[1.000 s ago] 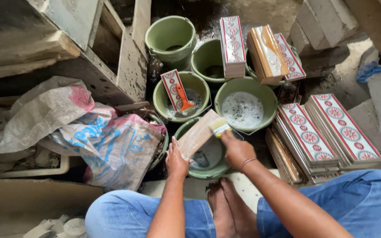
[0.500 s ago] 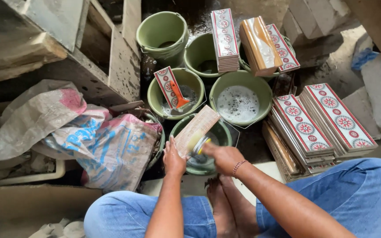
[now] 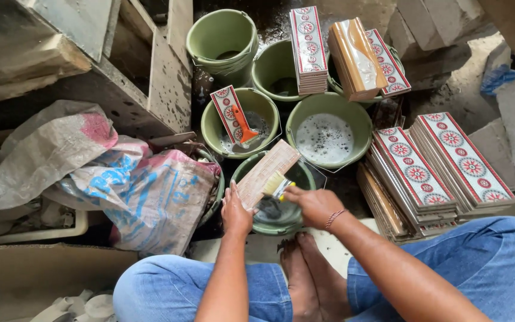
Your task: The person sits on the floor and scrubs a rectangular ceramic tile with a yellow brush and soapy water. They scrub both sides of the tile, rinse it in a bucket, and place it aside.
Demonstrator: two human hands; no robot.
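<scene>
- The left hand (image 3: 235, 213) grips the near end of a long tile (image 3: 267, 173), fingers curled under its edge, thumb side up. The tile's plain brownish back faces the camera.
- The tile slants over a green bucket (image 3: 303, 174) just in front of the person's bare feet (image 3: 308, 280).
- The right hand (image 3: 312, 204) is closed round the handle of a small brush (image 3: 277, 185), whose pale bristles rest on the tile's back.
- A bracelet (image 3: 332, 218) sits on the right wrist.
- Beyond stands a second bucket (image 3: 266, 106) holding grey water, a patterned tile and an orange scraper (image 3: 244, 126).
- To its right a third bucket (image 3: 357, 113) holds foamy white liquid.
- Farther back, two more green buckets: one at the upper left (image 3: 217, 30), one behind (image 3: 271, 64) carrying a stack of red-and-white patterned tiles (image 3: 307, 48).
- A brown glazed tile stack (image 3: 354, 58) leans next to that, with another patterned stack just beside it.
- On the right, stacks of patterned tiles (image 3: 442, 161) lie on the floor, touching the person's knee side.
- On the left, woven sacks (image 3: 144, 197) slump against the nearest bucket, with concrete slabs (image 3: 90, 65) behind them.
- The person sits low in blue jeans (image 3: 484, 262), knees apart.
</scene>
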